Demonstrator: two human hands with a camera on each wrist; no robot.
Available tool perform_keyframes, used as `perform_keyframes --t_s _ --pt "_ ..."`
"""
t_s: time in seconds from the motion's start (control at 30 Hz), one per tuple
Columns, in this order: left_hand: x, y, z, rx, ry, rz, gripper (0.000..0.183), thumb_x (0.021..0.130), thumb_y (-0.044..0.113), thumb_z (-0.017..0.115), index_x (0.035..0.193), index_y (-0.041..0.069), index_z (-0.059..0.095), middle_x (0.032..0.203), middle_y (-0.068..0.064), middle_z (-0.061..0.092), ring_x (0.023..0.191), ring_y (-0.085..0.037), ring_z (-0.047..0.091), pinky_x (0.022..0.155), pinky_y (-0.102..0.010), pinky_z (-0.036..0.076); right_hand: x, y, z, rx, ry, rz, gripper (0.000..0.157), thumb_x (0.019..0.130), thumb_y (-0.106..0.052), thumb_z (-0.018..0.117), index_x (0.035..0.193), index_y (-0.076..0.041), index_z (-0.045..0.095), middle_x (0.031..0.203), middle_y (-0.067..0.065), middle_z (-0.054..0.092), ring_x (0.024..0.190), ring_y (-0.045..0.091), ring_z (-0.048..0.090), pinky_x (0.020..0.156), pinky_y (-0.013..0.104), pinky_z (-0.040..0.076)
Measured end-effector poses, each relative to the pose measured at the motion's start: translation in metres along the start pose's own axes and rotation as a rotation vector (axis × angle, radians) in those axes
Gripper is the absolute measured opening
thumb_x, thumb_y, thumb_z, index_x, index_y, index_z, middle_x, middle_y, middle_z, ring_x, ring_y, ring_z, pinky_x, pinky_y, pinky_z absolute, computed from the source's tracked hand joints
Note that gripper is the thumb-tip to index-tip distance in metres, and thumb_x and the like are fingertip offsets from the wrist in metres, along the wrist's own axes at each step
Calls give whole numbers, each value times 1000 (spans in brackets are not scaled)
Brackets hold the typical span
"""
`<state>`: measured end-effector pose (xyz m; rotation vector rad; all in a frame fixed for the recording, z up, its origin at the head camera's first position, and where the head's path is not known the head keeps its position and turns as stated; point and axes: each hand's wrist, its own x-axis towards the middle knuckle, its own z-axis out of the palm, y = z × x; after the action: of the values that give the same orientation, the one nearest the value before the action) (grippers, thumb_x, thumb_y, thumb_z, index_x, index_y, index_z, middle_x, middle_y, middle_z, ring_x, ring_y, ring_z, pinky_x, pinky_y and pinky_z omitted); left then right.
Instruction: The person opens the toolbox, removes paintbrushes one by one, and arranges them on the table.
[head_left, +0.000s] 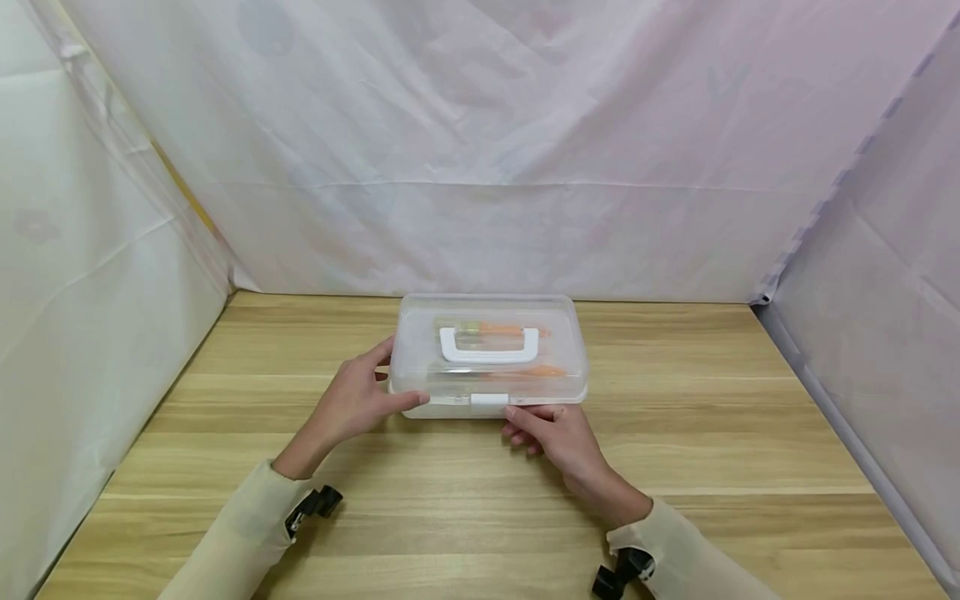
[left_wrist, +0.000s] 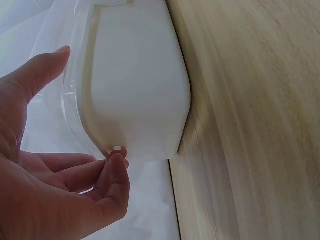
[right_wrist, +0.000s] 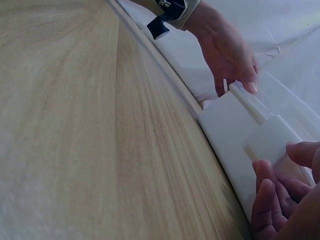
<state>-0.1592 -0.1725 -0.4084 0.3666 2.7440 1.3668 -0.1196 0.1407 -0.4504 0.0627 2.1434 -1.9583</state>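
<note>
A clear-lidded plastic storage box (head_left: 487,390) with a white base sits on the table, its lid down. Through the lid, blurred orange-handled items (head_left: 517,331) are visible. My left hand (head_left: 352,400) grips the box's left end, thumb at the front edge of the lid and fingers against the side; the left wrist view shows the fingers curled under the rim of the white base (left_wrist: 135,75). At the front, my right hand (head_left: 562,442) pinches the white latch (right_wrist: 272,137) between thumb and fingertips. The white carry handle (head_left: 489,357) lies flat on the lid.
The wood-grain table (head_left: 712,433) extends around the box on both sides and in front. A white cloth (head_left: 480,225) hangs right behind the box, with more cloth walls at left and right. Each sleeve carries a small black camera mount (head_left: 311,507).
</note>
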Motion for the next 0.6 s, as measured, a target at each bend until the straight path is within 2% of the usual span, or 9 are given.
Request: perform_keyframes --t_s 0.6 --pt "0 0 -1 1 0 -15 102 88 33 96 168 2 41 149 -23 64 122 -48 71 94 -57 62 1 0 0 -10 3 3 31 103 -24 83 105 7 82 87 11 80 75 15 74 62 26 54"
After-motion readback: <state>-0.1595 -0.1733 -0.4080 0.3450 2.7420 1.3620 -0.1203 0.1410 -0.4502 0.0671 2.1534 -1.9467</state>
